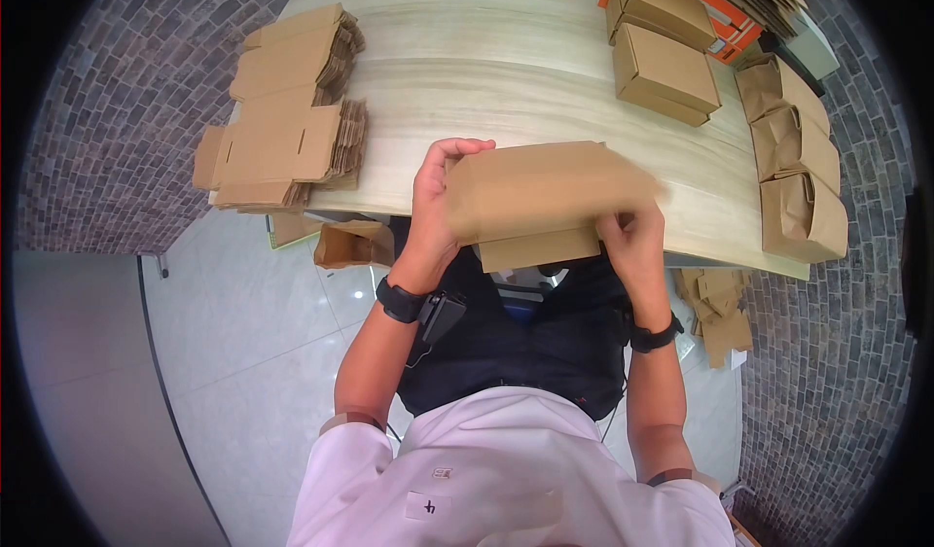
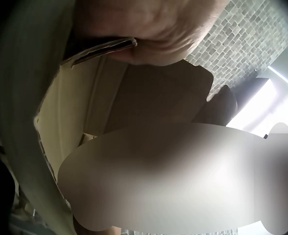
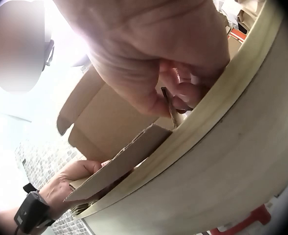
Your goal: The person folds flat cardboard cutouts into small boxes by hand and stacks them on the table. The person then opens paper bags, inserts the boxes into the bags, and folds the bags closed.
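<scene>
A partly folded brown cardboard box [image 1: 535, 187] is held up between both hands at the table's near edge, slightly blurred in the head view, with a flap hanging below it. My left hand [image 1: 434, 202] grips its left end, fingers around the far side. At the right end my right hand [image 1: 637, 246] pinches the cardboard; in the right wrist view the fingers of this hand [image 3: 158, 58] curl around a small upright flap [image 3: 170, 108]. From the left wrist view the box's inner walls [image 2: 65, 112] show beneath a palm [image 2: 149, 24].
Flat cardboard blanks [image 1: 277, 139] are stacked at the table's left. Closed boxes [image 1: 666, 66] stand at the back right, near an orange box [image 1: 735, 27]. Brown paper bags [image 1: 800, 216] line the right edge. Below the table are an open bag [image 1: 352, 244] and loose cardboard [image 1: 718, 309].
</scene>
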Tool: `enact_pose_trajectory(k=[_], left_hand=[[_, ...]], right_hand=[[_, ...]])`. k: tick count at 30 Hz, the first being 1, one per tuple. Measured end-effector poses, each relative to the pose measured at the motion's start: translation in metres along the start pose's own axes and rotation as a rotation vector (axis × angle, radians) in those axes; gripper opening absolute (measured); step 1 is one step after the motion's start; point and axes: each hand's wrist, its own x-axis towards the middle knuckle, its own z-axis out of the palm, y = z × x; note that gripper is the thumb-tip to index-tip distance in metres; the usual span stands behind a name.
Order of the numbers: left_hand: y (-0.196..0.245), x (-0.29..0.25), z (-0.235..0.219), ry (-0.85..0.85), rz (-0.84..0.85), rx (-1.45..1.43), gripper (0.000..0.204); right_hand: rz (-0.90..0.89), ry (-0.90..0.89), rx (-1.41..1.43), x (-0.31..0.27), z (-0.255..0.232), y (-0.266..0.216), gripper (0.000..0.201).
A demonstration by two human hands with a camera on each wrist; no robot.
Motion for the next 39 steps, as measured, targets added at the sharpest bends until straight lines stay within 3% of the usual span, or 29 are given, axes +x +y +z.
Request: enact_pose_trajectory(k=[2,4,6,7,11,13,16,20,22,26,28,30,32,34,37,39], left_hand=[[-0.001,0.001,-0.004,-0.048,0.013,-0.029,0.038],[0.001,-0.002,-0.001,-0.018,0.034,0.157,0.04],[0.006,-0.006,0.002,0.0,0.046,0.226,0.042],[0.007,-0.008,0.003,0.011,0.053,0.294,0.044],[0.01,-0.012,0.006,0.021,0.038,0.303,0.047],[0.012,-0.011,0.006,0.023,-0.003,0.262,0.057],[0.01,-0.008,0.002,0.0,-0.031,0.26,0.07],[0.011,-0.004,0.001,-0.022,-0.101,0.211,0.069],[0.004,0.002,-0.003,-0.029,-0.015,0.259,0.057],[0.003,0.003,0.0,-0.018,0.008,0.29,0.057],[0.0,-0.003,0.0,-0.017,0.051,0.337,0.061],[-0.003,-0.011,0.004,0.004,0.097,0.422,0.064],[-0.004,-0.02,0.008,0.026,0.141,0.505,0.067],[-0.002,-0.026,0.011,0.046,0.177,0.5,0.062],[-0.008,-0.023,0.004,0.009,0.209,0.586,0.077],[-0.011,-0.024,0.007,0.03,0.231,0.618,0.075]], right_hand=[[-0.231,0.094,0.054,0.003,0.006,0.012,0.057],[-0.27,0.109,-0.021,0.002,0.006,0.011,0.062],[0.087,0.024,0.306,-0.001,0.004,-0.003,0.062],[0.121,-0.023,0.225,-0.001,0.0,-0.009,0.064],[-0.005,0.016,0.247,-0.002,0.007,0.008,0.059],[-0.142,0.019,0.059,-0.002,0.006,0.008,0.055],[-0.162,0.025,0.062,0.0,0.008,0.004,0.052],[-0.165,0.004,0.063,0.002,0.005,0.007,0.053],[-0.172,-0.002,0.033,0.003,0.003,0.0,0.051],[-0.174,-0.001,0.016,0.005,0.003,0.001,0.051],[-0.118,-0.005,0.018,0.005,0.002,0.002,0.049],[-0.125,-0.011,0.043,0.003,0.008,0.034,0.046],[-0.132,-0.02,0.066,0.003,0.009,0.028,0.043],[-0.005,-0.032,0.141,0.0,0.007,0.013,0.024],[-0.109,0.049,0.179,0.0,0.011,0.01,0.016],[-0.106,0.046,0.12,-0.002,0.011,0.014,0.017]])
